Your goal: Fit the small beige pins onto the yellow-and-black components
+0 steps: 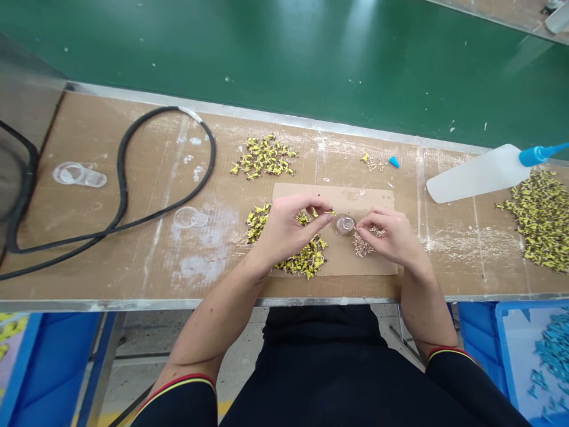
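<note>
Dish (pixel 345 223), small and clear, sits on the cardboard (pixel 382 261) between my hands. My left hand (pixel 284 228) pinches a yellow part (pixel 326 212) at its rim; my right hand (pixel 391 234) has fingertips together beside it, over tiny pins (pixel 362 246).

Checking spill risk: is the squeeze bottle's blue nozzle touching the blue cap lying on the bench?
Apart. Head view: squeeze bottle lies far right of the blue cap.
</note>
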Demonstrator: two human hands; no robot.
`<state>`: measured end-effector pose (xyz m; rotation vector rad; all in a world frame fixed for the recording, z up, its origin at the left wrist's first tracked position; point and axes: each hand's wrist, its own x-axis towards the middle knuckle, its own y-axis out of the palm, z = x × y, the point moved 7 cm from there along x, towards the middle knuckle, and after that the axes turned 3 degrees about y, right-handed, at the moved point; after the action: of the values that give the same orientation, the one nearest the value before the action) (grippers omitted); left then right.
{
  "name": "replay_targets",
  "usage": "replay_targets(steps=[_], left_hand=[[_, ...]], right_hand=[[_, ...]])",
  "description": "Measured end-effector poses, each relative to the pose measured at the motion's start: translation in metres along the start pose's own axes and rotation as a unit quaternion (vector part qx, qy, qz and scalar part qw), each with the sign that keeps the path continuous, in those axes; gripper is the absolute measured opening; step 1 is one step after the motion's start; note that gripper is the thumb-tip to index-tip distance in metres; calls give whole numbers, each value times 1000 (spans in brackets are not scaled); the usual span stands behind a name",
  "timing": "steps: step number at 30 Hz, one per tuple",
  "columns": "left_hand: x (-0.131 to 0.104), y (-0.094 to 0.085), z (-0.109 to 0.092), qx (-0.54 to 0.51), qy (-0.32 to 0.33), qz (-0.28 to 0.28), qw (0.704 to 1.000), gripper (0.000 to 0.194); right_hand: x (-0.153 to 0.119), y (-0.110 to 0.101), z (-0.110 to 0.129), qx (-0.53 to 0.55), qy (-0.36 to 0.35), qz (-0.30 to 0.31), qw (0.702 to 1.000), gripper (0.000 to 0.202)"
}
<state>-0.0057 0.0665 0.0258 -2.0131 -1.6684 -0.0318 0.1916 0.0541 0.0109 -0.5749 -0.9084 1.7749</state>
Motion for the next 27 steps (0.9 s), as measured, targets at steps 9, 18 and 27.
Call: replay_targets(steps=[9,18,27], left_hand=[[-5,12,-2,-21,18,24,999,10],[-13,30,-13,-106,43,30,993,7],[-15,33,-17,-129,52,24,990,8]], right_hand=[[-7,-20,14,154,-33,-135,978,9],[-13,-10,19,233,-69,-140,960,6],[-12,-5,24,245,-75,-127,958,8]])
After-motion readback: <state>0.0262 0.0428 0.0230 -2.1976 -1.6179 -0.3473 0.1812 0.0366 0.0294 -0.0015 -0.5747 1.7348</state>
